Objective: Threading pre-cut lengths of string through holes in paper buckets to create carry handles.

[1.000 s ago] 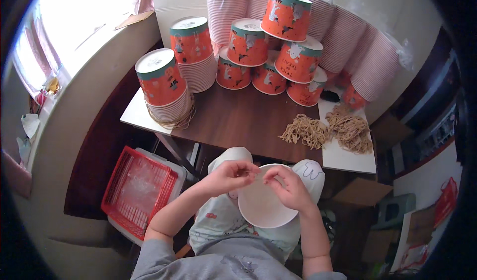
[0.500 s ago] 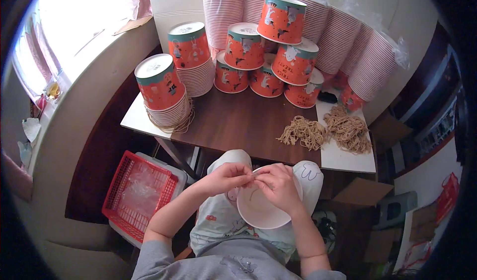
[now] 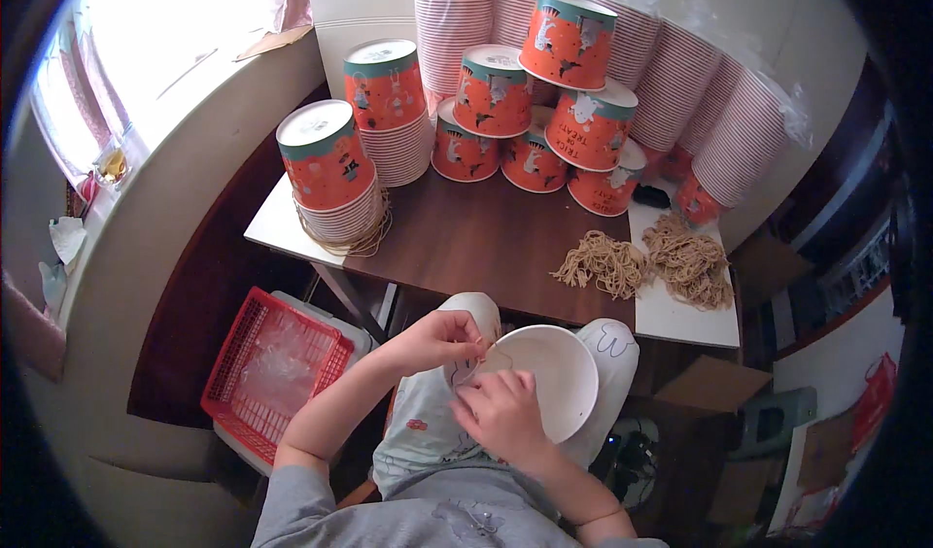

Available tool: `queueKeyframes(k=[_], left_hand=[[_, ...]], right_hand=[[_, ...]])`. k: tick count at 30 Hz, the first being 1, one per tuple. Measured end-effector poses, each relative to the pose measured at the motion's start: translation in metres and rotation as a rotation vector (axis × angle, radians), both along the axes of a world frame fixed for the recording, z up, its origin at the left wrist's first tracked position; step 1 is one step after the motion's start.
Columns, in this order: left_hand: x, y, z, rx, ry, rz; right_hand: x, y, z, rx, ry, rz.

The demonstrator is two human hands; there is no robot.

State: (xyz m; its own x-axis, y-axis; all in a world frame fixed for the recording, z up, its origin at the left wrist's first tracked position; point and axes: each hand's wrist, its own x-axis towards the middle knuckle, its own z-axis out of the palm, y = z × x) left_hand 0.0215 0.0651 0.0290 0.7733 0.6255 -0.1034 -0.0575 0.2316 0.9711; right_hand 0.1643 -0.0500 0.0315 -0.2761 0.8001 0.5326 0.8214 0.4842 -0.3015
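Observation:
A white-lined paper bucket (image 3: 559, 378) rests in my lap with its mouth facing up. At its left rim, my left hand (image 3: 449, 342) pinches a thin tan string (image 3: 505, 355), part of which curves across the bucket's inside. Just below and nearer to me, my right hand (image 3: 503, 412) is curled in front of the rim. Motion smears its fingertips, so what they hold cannot be made out.
On the brown table (image 3: 447, 232) stand upturned orange-and-teal buckets (image 3: 569, 43), a bucket stack with strings around it (image 3: 330, 174), tan string bundles (image 3: 601, 263) and tall plastic-wrapped bucket stacks (image 3: 454, 33). A red basket (image 3: 219, 383) holding clear plastic sits at left; an open carton (image 3: 714, 383) at right.
My hands have come apart: the right moved down and left, while the left stayed near the rim. More of the bucket's inside shows. The whole view shifted slightly.

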Motion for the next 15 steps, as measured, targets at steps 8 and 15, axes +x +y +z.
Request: queueKeyframes(k=[8,15], left_hand=[[-0.002,0.0,0.007,0.229,0.131,-0.021],[0.001,-0.002,0.005,0.145,0.073,0.02]], right_hand=[[0.024,0.029,0.005,-0.286,0.383,-0.094],[0.019,0.033,-0.001,-0.269,0.33,-0.11]])
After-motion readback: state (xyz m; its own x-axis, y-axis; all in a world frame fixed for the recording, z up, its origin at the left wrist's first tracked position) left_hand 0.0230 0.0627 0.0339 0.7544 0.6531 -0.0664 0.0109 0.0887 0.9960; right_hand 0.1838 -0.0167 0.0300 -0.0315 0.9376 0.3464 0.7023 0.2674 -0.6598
